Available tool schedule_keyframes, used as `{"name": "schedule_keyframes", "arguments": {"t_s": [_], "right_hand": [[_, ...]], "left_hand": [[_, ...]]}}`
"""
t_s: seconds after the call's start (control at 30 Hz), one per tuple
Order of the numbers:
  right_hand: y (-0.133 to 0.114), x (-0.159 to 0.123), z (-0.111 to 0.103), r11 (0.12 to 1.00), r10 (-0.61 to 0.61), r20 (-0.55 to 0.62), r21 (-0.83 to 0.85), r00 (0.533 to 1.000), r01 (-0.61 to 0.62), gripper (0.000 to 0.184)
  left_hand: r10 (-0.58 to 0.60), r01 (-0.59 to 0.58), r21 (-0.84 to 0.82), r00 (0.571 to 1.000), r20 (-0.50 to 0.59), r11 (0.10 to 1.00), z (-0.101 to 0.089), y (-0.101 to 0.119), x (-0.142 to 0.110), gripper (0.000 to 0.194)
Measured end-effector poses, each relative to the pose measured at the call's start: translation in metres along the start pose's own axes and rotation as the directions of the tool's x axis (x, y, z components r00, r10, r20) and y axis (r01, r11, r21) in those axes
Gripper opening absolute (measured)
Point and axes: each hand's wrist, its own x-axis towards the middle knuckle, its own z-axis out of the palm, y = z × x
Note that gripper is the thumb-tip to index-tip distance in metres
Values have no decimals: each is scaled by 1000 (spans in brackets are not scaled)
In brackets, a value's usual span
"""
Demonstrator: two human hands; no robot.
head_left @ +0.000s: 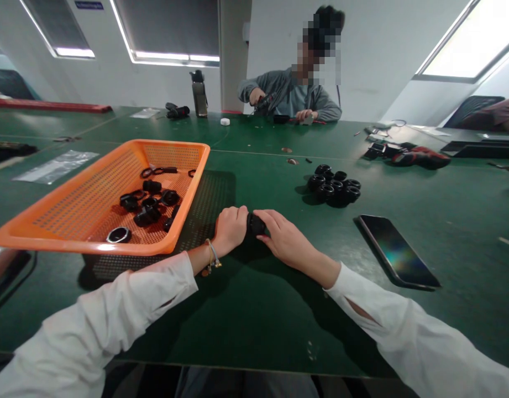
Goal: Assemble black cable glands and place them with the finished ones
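Observation:
Both my hands meet over the green table (254, 309) on a small black round part (255, 224). My left hand (230, 229) is curled into a fist around its left side. My right hand (281, 237) pinches its right side with thumb and fingers. Left of my hands stands an orange mesh basket (72, 221) holding several black rings and fittings (148, 207). A heap of several similar black round parts (335, 187) lies beyond my right hand.
A dark phone (395, 251) lies flat at the right. Across the table a person in a grey top (293, 97) works with a tool. A dark bottle (199, 94), plastic bags (55, 166) and a red-and-black tool (415, 156) sit farther off.

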Motion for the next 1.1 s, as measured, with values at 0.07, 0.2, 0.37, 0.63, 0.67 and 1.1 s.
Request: {"name": "schedule_keyframes", "arguments": {"t_s": [0.07,0.2,0.37,0.63,0.67,1.1], "right_hand": [[-2,1,2,998,-6,-15,-63,1000,5,38],[-10,1,6,996,83,-39,-14,996,-83,29],[-25,5,5,853,464,77,231,882,-469,27],[-17,4,-1,849,399,108,333,911,-411,30],[-13,3,-1,891,334,72,302,940,-340,32],[-15,3,2,951,274,-8,154,962,-270,26]], "left_hand": [[17,-17,15,1000,3,1000,2,-1,0,36],[45,-45,30,999,11,999,2,-2,-2,29],[31,-31,10,1000,-5,999,-4,1,-3,40],[4,-5,-49,1000,-27,999,-8,3,-1,48],[2,-4,-59,1000,-27,998,-7,3,-1,49],[62,-63,-12,997,-36,998,-4,1,-2,41]]}}
